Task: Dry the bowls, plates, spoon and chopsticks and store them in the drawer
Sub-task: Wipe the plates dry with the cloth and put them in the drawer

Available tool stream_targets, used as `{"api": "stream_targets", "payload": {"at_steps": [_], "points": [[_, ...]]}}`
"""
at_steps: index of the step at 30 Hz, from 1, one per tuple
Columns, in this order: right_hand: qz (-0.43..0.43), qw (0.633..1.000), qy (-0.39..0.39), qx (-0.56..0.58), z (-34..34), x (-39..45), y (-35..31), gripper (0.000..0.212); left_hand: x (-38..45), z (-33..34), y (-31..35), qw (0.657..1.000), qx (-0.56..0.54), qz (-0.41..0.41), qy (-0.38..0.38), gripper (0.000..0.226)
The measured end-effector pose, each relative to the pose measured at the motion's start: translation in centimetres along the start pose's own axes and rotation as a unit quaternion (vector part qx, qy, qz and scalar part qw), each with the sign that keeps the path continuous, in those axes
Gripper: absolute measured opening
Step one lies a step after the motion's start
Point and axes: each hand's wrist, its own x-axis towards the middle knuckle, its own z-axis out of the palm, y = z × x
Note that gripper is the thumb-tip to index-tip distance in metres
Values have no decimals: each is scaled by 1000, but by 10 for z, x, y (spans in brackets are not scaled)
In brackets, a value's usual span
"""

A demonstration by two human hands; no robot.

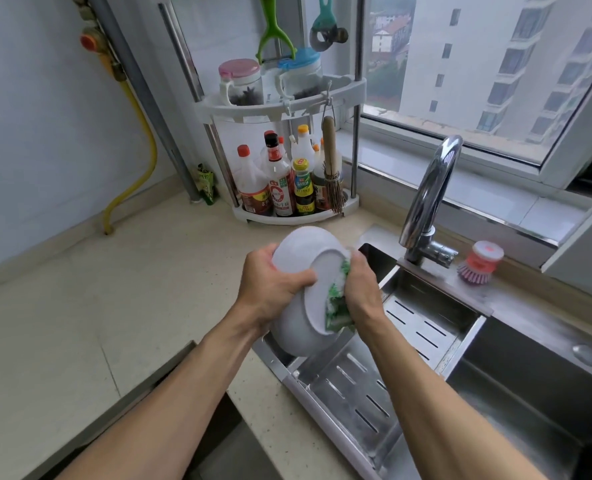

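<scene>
1. The left hand is curled round the rim of a white bowl, thumb across its underside, so that the bowl is held tilted with its base turned toward the camera.
2. The right hand is clenched on a green and white cloth, which is pressed against the right side of the bowl's foot ring.
3. The bowl is held in the air above the near left corner of the sink, over a slotted steel drain tray that spans the basin, just beside the desk edge.
4. The drying step appears to be in hand. It would be done well if the bowl were turned steadily by the left hand while the cloth is swept round the foot ring and then inside, with the grip kept firm, since a wet glazed bowl may slip.
5. One bowl and one cloth are seen; no plates, spoon or chopsticks are visible.
6. Farther out, one curved tap and one red dish brush are found at the sink's far edge.
7. One corner rack with bottles and jars is set at the desk's far corner.
</scene>
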Motion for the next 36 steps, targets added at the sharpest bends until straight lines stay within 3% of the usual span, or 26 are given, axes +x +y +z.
{"api": "stream_targets", "payload": {"at_steps": [4, 6, 11, 14, 16, 18, 20, 24, 27, 31, 36], "points": [[-79, 996, -10, -43, 16, -28, -5, 66, 1, 11, 8, 985, -111, -39, 125, 37], [-75, 996, -35, -34, 20, -41, 0, 70, 2, 10, 9, 982, -123, -44, 134, 39], [94, 993, -9, 67, -3, 11, 2, 30, -7, 11, 5, 989, -112, -38, 85, 35], [87, 994, 12, 70, 3, 8, 0, 27, -5, 18, 10, 985, -124, -35, 118, 34], [78, 989, 25, 120, 13, -19, -3, 32, 2, 22, 14, 975, -144, -42, 161, 36], [66, 986, 22, 154, 26, -40, -3, 59, 8, 25, 17, 965, -160, -57, 200, 39], [34, 992, 7, 118, 35, -52, 1, 71, 12, 25, 17, 958, -168, -77, 220, 42], [-70, 997, -13, -5, 22, -39, 0, 57, 10, 19, 10, 962, -169, -95, 195, 40], [-146, 981, -97, -82, 5, -22, -23, 55, 9, 17, 9, 969, -148, -92, 177, 36], [-274, 929, -210, -135, 1, -42, -11, 61, 11, 11, 5, 966, -167, -96, 172, 33], [-217, 941, -165, -202, -15, -16, -5, 54, 2, 17, -3, 974, -150, -109, 128, 29]]}}
